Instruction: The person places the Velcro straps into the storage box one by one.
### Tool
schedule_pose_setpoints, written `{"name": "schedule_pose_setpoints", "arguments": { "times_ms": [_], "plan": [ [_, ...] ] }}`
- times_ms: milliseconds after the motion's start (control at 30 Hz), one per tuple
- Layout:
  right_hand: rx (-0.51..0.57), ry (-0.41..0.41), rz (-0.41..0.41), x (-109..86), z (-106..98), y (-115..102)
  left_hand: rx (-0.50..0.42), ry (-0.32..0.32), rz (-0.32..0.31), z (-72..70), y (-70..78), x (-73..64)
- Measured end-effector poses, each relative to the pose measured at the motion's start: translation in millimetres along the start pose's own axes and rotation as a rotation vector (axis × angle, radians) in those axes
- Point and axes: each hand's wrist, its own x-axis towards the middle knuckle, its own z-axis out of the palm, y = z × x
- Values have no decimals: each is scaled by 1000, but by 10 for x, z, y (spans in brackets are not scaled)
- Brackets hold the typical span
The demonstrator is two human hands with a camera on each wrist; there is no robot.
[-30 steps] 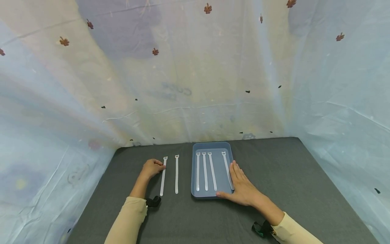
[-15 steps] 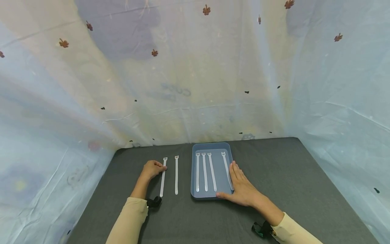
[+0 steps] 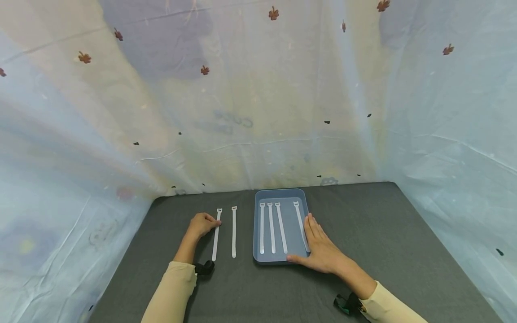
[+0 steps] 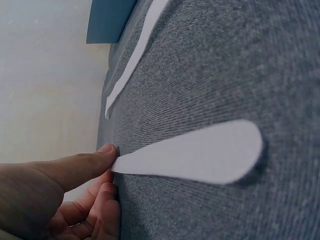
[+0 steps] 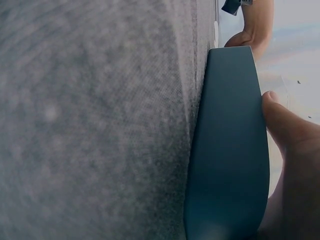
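Note:
My left hand [image 3: 203, 224] pinches the upper part of a white cable strap [image 3: 215, 246] with a slotted head, which lies on the dark cloth. In the left wrist view the thumb [image 4: 85, 167] and fingers meet at this strap [image 4: 200, 152], its rounded tail toward the camera. A second white strap [image 3: 234, 233] lies parallel just to the right. My right hand [image 3: 323, 251] rests at the front right corner of a blue-grey tray [image 3: 258, 258], fingers straight along its right side, thumb on the front rim. Several white straps [image 3: 271, 229] lie lengthwise in the tray, the rightmost [image 3: 300, 222] slightly apart and slanted.
A dark grey cloth [image 3: 258, 296] covers the table. Pale patterned sheets [image 3: 242, 134] hang behind it and at both sides. The tray's back end lies near the table's rear edge.

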Motion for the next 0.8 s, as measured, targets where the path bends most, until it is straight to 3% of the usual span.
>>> {"name": "schedule_pose_setpoints", "arguments": {
  "times_ms": [167, 433, 800],
  "plan": [
    [-10, 9, -8, 7, 14, 11, -20, -12, 13, -9, -35, 18],
    [-17, 15, -9, 12, 19, 23, -202, -67, -8, -44, -95, 38],
    [-23, 20, -19, 12, 25, 28, -192, -64, 10, -54, -62, 9]
  ]
}}
